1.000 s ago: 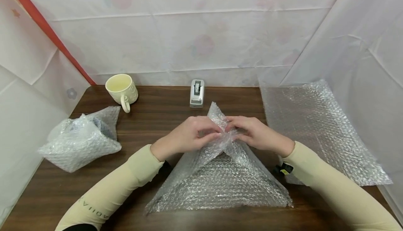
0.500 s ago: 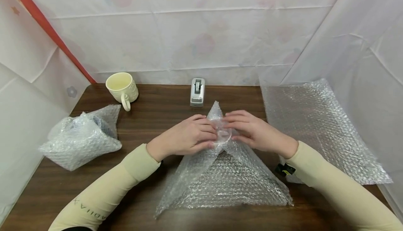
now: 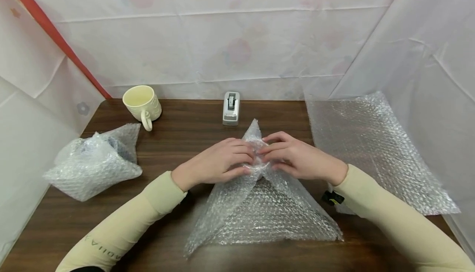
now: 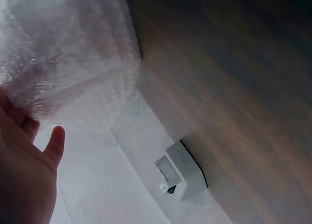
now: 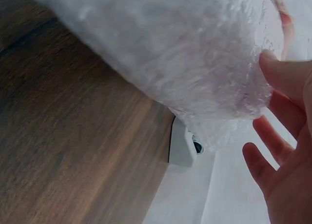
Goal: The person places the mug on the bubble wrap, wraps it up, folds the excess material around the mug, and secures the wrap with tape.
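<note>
In the head view a clear bubble wrap sheet (image 3: 267, 214) is folded up around an object in the middle of the table, its far corner standing in a point. A pale round edge shows through the layers between the hands; the rest of that object is hidden. My left hand (image 3: 219, 160) lies against the top from the left, fingers lightly bent and thumb apart from them in the left wrist view. From the other side my right hand (image 3: 302, 156) touches the wrap with spread fingers. The right wrist view has its thumb (image 5: 275, 70) on the bubbles.
A bubble-wrapped bundle (image 3: 96, 167) sits at the left, with a cream mug (image 3: 142, 105) behind it. At the back middle stands a tape dispenser (image 3: 231, 109). Another bubble wrap sheet (image 3: 371, 148) lies flat at the right. A white curtain (image 3: 208, 49) hangs behind the table.
Both hands have gone from pinching the gathered wrap to resting looser fingers on top. The wrap's near left corner has shifted right, and the right fingers have moved slightly inward.
</note>
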{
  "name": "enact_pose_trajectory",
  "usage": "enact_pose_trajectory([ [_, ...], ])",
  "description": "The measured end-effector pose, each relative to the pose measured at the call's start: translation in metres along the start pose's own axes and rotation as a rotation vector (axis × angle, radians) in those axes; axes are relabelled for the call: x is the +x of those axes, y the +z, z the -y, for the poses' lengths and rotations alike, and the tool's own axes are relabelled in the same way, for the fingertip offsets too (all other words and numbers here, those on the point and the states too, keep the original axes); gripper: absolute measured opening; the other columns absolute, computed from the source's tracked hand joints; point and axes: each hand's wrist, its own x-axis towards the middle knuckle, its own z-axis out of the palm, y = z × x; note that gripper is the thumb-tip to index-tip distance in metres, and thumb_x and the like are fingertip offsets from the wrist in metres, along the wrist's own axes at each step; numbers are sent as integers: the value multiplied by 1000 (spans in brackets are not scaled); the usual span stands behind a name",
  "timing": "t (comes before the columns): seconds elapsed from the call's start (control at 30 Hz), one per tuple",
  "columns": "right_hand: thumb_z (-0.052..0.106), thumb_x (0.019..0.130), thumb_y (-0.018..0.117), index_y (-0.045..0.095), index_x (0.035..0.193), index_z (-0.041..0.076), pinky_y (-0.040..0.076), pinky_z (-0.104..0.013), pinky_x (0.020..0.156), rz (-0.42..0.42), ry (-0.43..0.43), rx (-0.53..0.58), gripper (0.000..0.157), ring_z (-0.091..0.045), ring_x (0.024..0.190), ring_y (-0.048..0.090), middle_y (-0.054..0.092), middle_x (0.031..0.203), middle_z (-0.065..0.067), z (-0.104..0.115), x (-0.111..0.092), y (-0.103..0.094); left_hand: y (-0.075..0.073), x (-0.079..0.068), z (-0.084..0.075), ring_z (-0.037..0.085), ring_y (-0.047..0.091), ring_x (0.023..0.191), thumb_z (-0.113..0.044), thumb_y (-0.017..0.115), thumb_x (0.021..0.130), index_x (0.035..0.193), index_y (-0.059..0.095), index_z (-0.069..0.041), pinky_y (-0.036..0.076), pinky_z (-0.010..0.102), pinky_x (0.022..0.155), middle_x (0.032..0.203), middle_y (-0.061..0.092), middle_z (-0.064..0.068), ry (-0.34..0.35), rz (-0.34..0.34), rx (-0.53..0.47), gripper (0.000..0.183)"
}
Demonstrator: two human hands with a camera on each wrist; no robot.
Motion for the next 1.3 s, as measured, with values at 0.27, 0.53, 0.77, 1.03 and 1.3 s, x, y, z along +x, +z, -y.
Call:
enact_pose_trajectory([
  [0.27,8,89,75,75,104,14,43,-40,103,-43,-12,-19,16,-28,130,46,66,126,0,-2,2,6,-18,-20,-12,19,54,120,-26,60,101,113,69,-11,39,35,105,123,64,3,23,-107,58,22],
  [0.53,6,90,73,74,104,13,43,-41,102,-49,0,6,16,-30,131,44,65,127,-1,-2,2,8,-26,-63,-20,21,60,106,-4,70,88,108,70,-10,52,36,84,123,62,6,60,-18,184,21],
  [0.77,9,91,73,73,102,15,41,-40,105,-42,13,6,13,-29,132,43,65,127,-1,-1,2,9,-19,-91,-22,23,56,107,-12,67,87,115,63,-17,49,36,74,129,58,7,153,91,331,29],
  [1.03,9,91,72,72,103,14,43,-37,103,-40,23,-1,13,-28,132,42,64,128,0,1,3,10,-16,-95,-23,18,56,102,-35,77,82,107,67,-20,48,32,74,123,60,1,153,64,287,31],
  [1.3,8,91,73,72,103,14,42,-38,104,-54,13,-5,14,-29,132,43,64,129,0,-1,1,12,-15,-93,-23,18,57,100,-36,60,96,117,67,-22,49,33,71,118,62,0,169,26,306,26],
])
